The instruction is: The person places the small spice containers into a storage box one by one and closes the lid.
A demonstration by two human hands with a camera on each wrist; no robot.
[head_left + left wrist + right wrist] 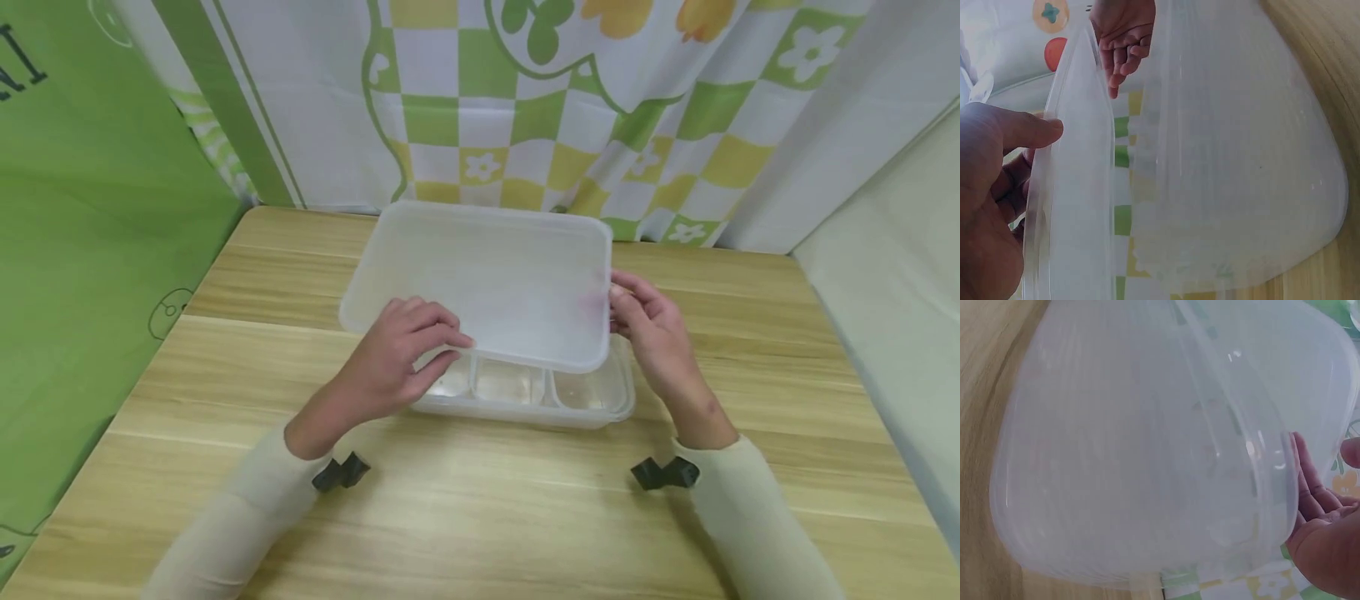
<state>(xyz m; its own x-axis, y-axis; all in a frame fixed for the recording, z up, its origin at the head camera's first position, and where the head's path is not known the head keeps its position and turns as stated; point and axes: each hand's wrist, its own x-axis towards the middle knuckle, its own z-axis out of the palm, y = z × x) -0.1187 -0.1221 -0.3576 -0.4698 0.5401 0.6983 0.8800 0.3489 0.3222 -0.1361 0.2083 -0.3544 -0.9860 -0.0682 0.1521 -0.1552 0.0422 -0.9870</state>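
Note:
A translucent white plastic lid (495, 275) is raised and tilted over a clear food container (517, 408) with several compartments, its far part hidden beneath the lid. My left hand (401, 354) pinches the lid's near edge; in the left wrist view the thumb (1041, 129) presses one face and the fingers curl behind. At the lid's right edge, my right hand (660, 337) holds on with its thumb in front and fingers partly hidden behind. From the right wrist, the container's side (1129, 456) fills much of the view, beside the right fingers (1313, 487).
Both things are on a wood-grain table (480, 517). A checkered green, yellow and white curtain (487, 125) hangs along the table's back edge. Green cloth (112, 250) hangs at the left and a pale wall (892, 225) is at the right.

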